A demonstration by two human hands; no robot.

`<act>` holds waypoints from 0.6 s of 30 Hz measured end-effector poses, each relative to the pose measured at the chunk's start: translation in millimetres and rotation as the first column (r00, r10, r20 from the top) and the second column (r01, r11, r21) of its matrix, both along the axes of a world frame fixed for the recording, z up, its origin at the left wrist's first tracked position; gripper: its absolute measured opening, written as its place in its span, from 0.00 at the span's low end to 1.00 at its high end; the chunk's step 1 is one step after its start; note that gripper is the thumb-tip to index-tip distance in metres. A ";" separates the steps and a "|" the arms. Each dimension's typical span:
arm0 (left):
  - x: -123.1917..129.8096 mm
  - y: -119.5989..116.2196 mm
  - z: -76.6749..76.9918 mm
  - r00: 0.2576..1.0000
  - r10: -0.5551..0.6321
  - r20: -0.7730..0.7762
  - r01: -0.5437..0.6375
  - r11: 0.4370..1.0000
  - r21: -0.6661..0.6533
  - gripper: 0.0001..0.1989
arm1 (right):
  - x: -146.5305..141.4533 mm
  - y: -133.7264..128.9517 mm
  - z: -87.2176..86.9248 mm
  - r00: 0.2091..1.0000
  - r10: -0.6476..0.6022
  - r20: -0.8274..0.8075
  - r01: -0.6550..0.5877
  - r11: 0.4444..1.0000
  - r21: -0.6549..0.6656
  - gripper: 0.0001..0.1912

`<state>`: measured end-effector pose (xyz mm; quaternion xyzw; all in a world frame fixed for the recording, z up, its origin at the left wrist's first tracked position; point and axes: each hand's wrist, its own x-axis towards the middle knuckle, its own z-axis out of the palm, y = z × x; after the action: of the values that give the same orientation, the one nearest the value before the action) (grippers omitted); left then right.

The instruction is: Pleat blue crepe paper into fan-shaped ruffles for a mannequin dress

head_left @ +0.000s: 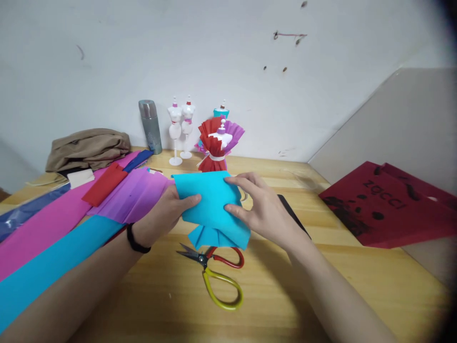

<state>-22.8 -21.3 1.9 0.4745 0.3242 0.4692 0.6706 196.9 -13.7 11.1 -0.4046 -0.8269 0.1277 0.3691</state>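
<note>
A piece of turquoise crepe paper (pixel 212 200) is stretched between my hands above the wooden table. My left hand (pixel 174 205) grips its left side, thumb on the front and fingers hidden behind. On the right edge, my right hand (pixel 255 202) pinches the paper with thumb and fingertips. Below the flat sheet hangs a pleated turquoise part (pixel 216 237); whether it is joined to the sheet is unclear. Scissors (pixel 203 259) with one red and one yellow handle lie spread on the table just beneath. Behind the paper stands a mini mannequin (pixel 221 138) in a pleated red and purple dress.
Pink, purple, blue and turquoise paper strips (pixel 46 224) cover the left side, near a brown cloth (pixel 89 147). A flask (pixel 150 126) and white mannequins (pixel 174 128) stand by the wall. A red paper bag (pixel 385 205) and a dark flat object (pixel 294 214) are on the right.
</note>
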 end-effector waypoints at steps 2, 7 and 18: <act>2.0 -3.0 0.1 0.997 -0.055 0.057 0.056 0.998 -0.019 0.22 | -0.7 -9.0 6.3 0.998 0.000 0.065 -0.016 0.967 0.253 0.15; 6.8 -6.9 -1.7 0.985 -0.111 0.133 0.120 0.991 -0.054 0.23 | -8.2 -17.2 11.3 0.960 0.071 0.270 -0.171 0.915 0.366 0.10; 2.3 -2.9 -8.7 0.990 -0.087 0.111 0.111 0.968 -0.225 0.25 | -15.0 -9.2 -4.5 0.927 0.135 0.349 -0.253 0.914 0.317 0.09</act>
<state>-20.5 -24.2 -6.9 0.3850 0.3182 0.4175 0.7591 181.9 -22.9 6.6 -0.2610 -0.9214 -0.0550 0.2825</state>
